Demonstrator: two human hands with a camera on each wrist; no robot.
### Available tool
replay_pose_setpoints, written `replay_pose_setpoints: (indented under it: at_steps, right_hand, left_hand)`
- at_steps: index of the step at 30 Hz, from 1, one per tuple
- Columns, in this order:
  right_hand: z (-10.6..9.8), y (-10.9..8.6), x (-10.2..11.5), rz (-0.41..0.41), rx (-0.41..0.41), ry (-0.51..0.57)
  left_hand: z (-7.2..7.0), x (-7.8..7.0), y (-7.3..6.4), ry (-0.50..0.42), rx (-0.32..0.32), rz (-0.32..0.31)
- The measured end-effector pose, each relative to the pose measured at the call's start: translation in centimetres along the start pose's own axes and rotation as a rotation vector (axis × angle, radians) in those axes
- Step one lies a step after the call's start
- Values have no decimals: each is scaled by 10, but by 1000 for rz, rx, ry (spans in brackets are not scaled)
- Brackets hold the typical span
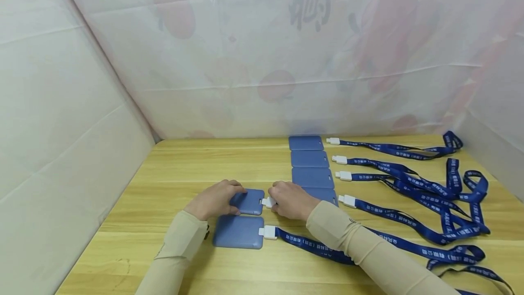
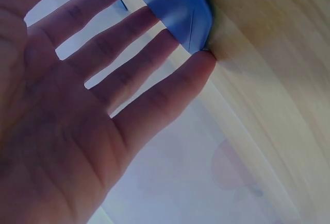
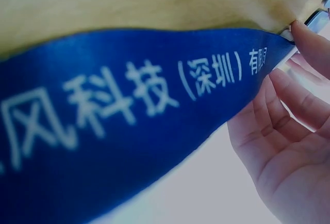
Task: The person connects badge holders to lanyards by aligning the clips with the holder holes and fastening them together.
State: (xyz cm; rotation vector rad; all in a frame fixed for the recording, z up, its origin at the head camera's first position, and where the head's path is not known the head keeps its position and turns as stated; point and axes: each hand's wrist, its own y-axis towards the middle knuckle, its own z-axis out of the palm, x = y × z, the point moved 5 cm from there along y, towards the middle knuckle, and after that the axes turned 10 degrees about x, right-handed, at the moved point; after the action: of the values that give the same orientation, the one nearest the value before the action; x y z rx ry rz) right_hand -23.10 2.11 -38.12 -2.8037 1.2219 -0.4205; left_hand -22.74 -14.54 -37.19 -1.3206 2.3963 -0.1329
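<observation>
Two blue badge holders lie at the middle front, one above the other. My left hand (image 1: 214, 199) holds the upper badge holder (image 1: 250, 201) by its left end, thumb at the near edge and fingers at the far edge. In the left wrist view its fairly straight fingers touch that holder's rim (image 2: 178, 13). My right hand (image 1: 290, 200) pinches a white clip (image 1: 268, 202) whose tip meets the holder's slotted right end. From that clip a blue printed lanyard (image 3: 154, 105) runs close past the right wrist camera. The lower badge holder (image 1: 239, 232) has a white clip (image 1: 270, 232) at its right end.
A column of several blue badge holders (image 1: 310, 159) lies beyond my right hand. To their right, several blue lanyards (image 1: 385, 211) with white clips spread across the wooden table (image 1: 172, 167), some overlapping. Printed white cloth (image 1: 229, 49) walls the back and sides.
</observation>
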Motion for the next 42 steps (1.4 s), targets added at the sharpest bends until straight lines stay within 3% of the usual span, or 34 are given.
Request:
replay_pose_setpoints:
  at_steps: [42]
  right_hand:
    - [0, 2, -1, -26, -24, -21]
  left_hand:
    - [1, 0, 0, 41, -24, -7]
